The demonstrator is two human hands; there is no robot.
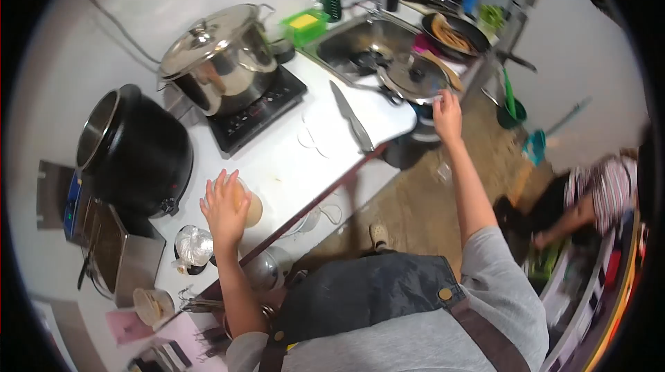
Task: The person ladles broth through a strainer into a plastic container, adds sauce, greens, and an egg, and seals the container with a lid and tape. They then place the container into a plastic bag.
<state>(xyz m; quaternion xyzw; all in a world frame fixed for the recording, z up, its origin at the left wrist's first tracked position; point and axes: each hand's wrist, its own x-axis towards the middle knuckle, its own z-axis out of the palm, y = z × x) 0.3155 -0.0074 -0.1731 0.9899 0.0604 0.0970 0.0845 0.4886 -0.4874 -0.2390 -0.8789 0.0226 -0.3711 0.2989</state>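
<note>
My left hand [225, 213] reaches over the near edge of the white counter, fingers spread across a round container of beige contents [254, 211] that it partly hides. Stretched out to the right, my right hand [447, 116] has its fingers curled together at the rim of a glass lid [414, 80] with a dark knob. That lid sits by the sink's front corner. Between my hands, a large kitchen knife [352, 119] lies on the counter, its handle at the front edge. A foil-covered bowl [193, 244] stands left of my left hand.
A steel stockpot [222, 60] stands on a black induction cooker [260, 105]. Left of it is a black cooker pot [135, 154]. Behind the lid are a sink [332, 50] and a frying pan with food [454, 36]. Another person [596, 192] bends at the right.
</note>
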